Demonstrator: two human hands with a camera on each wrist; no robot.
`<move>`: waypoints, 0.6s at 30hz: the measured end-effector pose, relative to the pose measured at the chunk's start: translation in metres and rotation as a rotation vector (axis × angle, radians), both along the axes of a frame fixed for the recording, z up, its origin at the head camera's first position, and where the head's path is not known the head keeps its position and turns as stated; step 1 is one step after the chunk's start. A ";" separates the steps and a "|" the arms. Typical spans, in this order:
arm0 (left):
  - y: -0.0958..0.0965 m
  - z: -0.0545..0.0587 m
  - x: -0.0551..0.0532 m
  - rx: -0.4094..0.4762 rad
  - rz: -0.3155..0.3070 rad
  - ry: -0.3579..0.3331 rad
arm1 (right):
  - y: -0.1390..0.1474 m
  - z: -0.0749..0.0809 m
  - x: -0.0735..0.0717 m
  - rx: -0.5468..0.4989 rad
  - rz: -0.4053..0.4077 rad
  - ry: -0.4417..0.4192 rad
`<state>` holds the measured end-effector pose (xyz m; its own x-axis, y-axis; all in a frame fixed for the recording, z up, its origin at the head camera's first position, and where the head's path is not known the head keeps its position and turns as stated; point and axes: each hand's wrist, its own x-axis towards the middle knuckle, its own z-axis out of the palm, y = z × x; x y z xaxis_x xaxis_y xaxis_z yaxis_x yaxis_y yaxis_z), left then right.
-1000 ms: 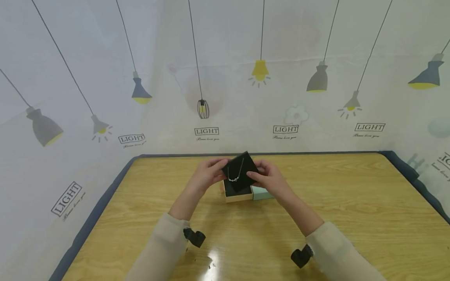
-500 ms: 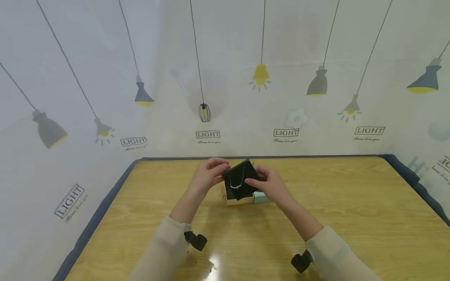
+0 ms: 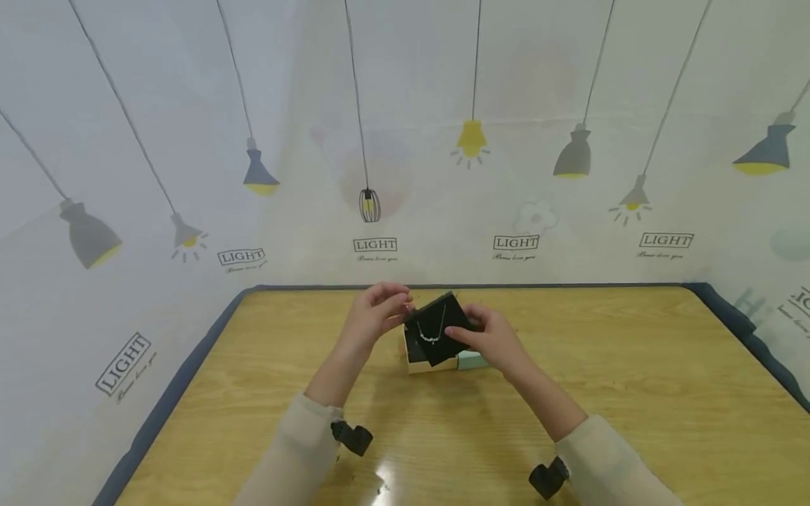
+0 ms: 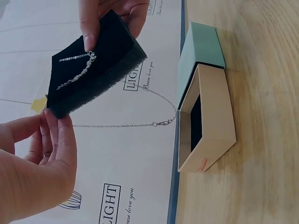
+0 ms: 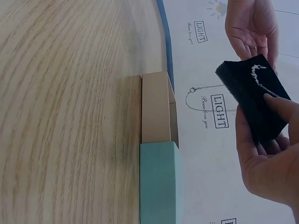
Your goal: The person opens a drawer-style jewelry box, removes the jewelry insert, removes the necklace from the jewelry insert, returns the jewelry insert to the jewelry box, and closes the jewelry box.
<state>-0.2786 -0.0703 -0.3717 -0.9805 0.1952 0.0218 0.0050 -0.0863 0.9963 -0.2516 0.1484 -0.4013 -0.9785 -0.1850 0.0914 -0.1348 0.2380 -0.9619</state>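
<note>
A black foam pad [image 3: 443,330] carries a silver necklace [image 4: 86,70] with a row of small sparkling stones across its front. Below the pad, a loop of the chain with its clasp [image 4: 162,123] hangs free in the left wrist view. My right hand [image 3: 490,337] grips the pad's right side, thumb on the front and fingers behind. At the opposite corner is my left hand [image 3: 370,316], thumb and fingertips drawn together right at the pad's edge. Just beneath, on the table, sits an open cream box [image 4: 217,116] with black lining, beside a mint-green box part [image 5: 158,182].
The wood-grain table [image 3: 405,429] has a dark blue edge band [image 3: 183,372] along its sides and back. Behind it hangs a pale cloth [image 3: 430,176] printed with lamps and lettering. A small black camera [image 3: 352,437] is strapped at the left sleeve, another [image 3: 548,479] at the right.
The pad has come slightly lower and to the right in the head view, over the cream box. The left fingertips have shifted from the pad's face to its corner; the right grip stays.
</note>
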 end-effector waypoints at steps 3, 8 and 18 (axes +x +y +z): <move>0.000 0.001 0.001 -0.001 0.007 0.004 | 0.001 0.000 0.000 0.011 -0.005 -0.005; -0.002 0.003 0.003 -0.040 0.021 0.031 | 0.001 0.000 -0.001 0.009 -0.009 -0.021; -0.002 0.010 0.008 -0.022 -0.007 0.068 | 0.001 0.000 -0.002 -0.002 0.006 -0.020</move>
<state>-0.2710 -0.0727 -0.3620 -0.9754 0.2037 0.0842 0.0723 -0.0651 0.9953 -0.2538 0.1498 -0.4011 -0.9791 -0.1903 0.0723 -0.1171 0.2357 -0.9648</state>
